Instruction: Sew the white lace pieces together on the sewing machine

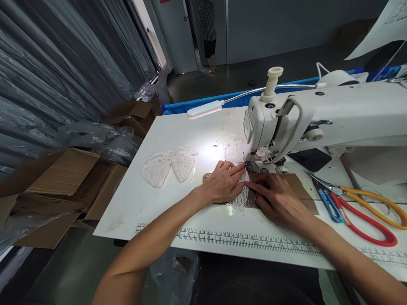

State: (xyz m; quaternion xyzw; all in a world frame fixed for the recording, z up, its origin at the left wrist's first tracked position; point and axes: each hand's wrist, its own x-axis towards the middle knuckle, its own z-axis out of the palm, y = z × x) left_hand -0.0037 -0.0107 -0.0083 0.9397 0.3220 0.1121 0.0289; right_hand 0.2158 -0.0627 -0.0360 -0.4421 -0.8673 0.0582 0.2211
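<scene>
- Lace: a white strip on the surface, beside the foot of the machine, with parts behind and in front of the needle area.
- Left hand: laid palm down on the lace, fingertips just beside the foot; the grip is flattened, pressing rather than clasping.
- Right hand: fingers bent, index fingertip at the right edge of the lace; whether this grip pinches anything is not clear.
- Progress, as judged: the lace appears partway through the stitching. The portion behind the foot may be finished and that in front remains, though no seam can be made out.
- Lace pieces: a joined pair of rounded, tapering lobes, lying flat at left, well apart from the hands; their stage is uncertain.
- Textures: the lace is openwork, thin and ribbed; the surface is smooth, pale and glossy, with a printed ruler along its near edge.
- Plate: brown, flat and straight-edged, partly under the right hand.
- Tools at right: orange-handled shears, red-handled scissors and blue snips, with looped handles on the two larger tools.
- Lamp: a slim white bar on a ribbed metal neck, above the surface.
</scene>
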